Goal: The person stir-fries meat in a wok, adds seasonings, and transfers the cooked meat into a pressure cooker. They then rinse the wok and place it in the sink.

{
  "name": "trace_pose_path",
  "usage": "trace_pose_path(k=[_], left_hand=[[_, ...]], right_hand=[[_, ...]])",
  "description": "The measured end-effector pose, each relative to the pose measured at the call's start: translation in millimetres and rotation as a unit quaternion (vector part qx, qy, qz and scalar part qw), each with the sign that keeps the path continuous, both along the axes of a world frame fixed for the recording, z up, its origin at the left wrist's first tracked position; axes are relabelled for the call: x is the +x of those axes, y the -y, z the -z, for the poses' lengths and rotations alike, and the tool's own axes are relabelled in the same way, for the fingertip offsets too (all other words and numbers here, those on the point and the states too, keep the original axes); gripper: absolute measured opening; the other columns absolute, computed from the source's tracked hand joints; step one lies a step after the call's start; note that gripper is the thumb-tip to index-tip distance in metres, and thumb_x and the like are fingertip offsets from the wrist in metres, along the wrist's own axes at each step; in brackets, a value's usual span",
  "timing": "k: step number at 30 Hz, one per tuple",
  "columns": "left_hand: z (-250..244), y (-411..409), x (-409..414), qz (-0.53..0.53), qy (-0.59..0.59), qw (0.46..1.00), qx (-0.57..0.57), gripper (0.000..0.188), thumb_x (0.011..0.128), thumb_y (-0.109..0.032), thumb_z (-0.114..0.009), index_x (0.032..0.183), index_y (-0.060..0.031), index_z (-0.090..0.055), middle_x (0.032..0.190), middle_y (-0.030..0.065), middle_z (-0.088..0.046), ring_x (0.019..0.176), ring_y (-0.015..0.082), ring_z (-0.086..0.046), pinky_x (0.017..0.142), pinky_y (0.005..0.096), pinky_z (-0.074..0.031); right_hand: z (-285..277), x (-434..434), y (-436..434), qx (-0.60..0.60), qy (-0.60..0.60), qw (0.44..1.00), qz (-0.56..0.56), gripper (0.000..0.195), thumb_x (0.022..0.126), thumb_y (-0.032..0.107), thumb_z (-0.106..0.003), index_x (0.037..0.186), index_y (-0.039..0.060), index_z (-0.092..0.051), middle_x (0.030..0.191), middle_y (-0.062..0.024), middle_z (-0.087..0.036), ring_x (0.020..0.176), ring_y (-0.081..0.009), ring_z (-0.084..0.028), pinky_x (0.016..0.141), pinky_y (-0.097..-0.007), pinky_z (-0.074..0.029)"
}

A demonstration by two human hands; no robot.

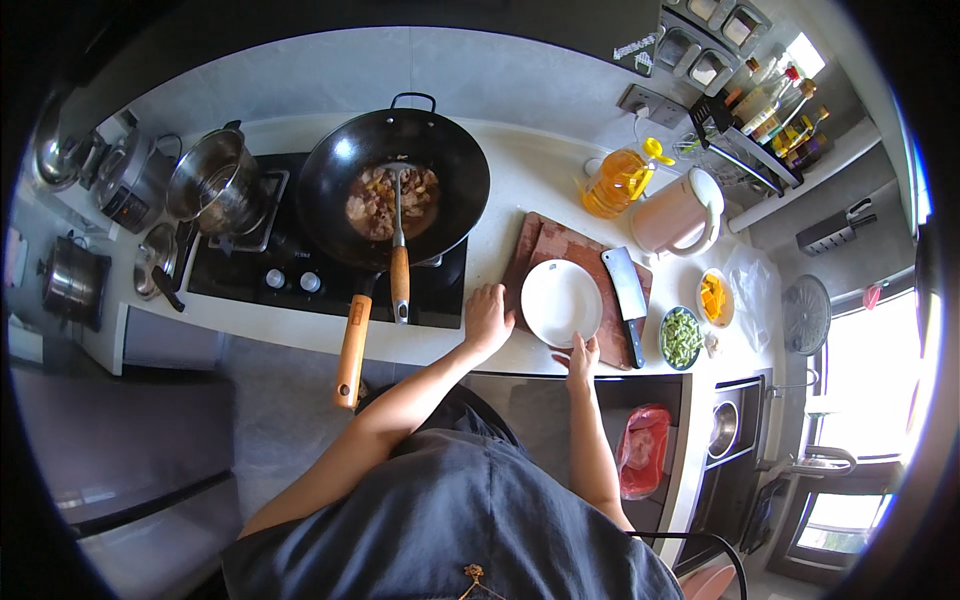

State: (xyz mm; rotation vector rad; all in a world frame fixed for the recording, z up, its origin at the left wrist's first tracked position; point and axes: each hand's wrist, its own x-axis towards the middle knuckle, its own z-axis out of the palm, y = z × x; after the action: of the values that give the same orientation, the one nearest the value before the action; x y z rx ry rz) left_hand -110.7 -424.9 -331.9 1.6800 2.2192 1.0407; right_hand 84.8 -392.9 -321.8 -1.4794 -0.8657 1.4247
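A white bowl (561, 304), with nothing in its basin, is over the wooden cutting board (536, 238). My right hand (582, 358) grips the near rim of that bowl, thumb on top. At the board's left edge, my left hand (489, 319) hovers or rests with curled fingers; whether it touches the board cannot be told. A cleaver (625, 281) lies on the board right of the bowl, its black handle towards me. Left of my hands, a black wok (322, 172) stands on the stove, holding chunks of meat (367, 206) and a wooden-handled spatula (400, 277).
Right of the board are a bowl of chopped green vegetable (681, 337), a bowl of orange pieces (712, 298), a pink kettle (671, 214) and an oil jug (616, 182). The wok's wooden handle (352, 349) juts past the counter edge. A steel pot (221, 184) occupies the left burner.
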Motion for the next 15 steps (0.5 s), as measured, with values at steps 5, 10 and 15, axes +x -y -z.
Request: trace_pose_path(k=[5, 10, 15], left_hand=[[-10.7, 41.4, -21.6, 0.060, 0.102, 0.988, 0.098, 0.028, 0.072, -0.005, -0.069, 0.095, -0.0030, -0.053, 0.087, 0.0106, -0.056, 0.078, 0.0256, -0.055, 0.070, 0.0362, -0.045], [-16.2, 119.9, -62.8, 0.067, 0.222, 0.972, -0.042, 0.018, 0.077, -0.006, -0.066, 0.091, -0.0050, -0.055, 0.080, 0.0069, -0.056, 0.070, 0.0193, -0.055, 0.064, 0.0313, -0.046], [7.8, 193.2, -122.7, -0.129, 0.171, 0.976, 0.045, 0.010, 0.082, -0.006, -0.063, 0.088, -0.0051, -0.056, 0.076, 0.0037, -0.053, 0.065, 0.0119, -0.047, 0.058, 0.0259, -0.040]], right_hand=[[19.4, 32.6, -7.7, -0.049, -0.106, 0.992, 0.045, 0.024, 0.083, 0.010, -0.051, 0.104, -0.0037, -0.054, 0.076, -0.0162, -0.065, 0.051, -0.0195, -0.061, 0.042, -0.0225, -0.047], [-16.9, 195.2, -4.4, 0.019, -0.502, 0.864, -0.008, 0.010, 0.083, -0.001, -0.059, 0.091, 0.0021, -0.054, 0.072, -0.0028, -0.052, 0.054, -0.0101, -0.046, 0.047, -0.0204, -0.041], [-54.1, 354.6, 14.3, 0.076, -0.525, 0.845, 0.066, 0.008, 0.093, 0.004, -0.050, 0.099, -0.0006, -0.052, 0.077, -0.0034, -0.050, 0.053, -0.0095, -0.042, 0.046, -0.0199, -0.038]])
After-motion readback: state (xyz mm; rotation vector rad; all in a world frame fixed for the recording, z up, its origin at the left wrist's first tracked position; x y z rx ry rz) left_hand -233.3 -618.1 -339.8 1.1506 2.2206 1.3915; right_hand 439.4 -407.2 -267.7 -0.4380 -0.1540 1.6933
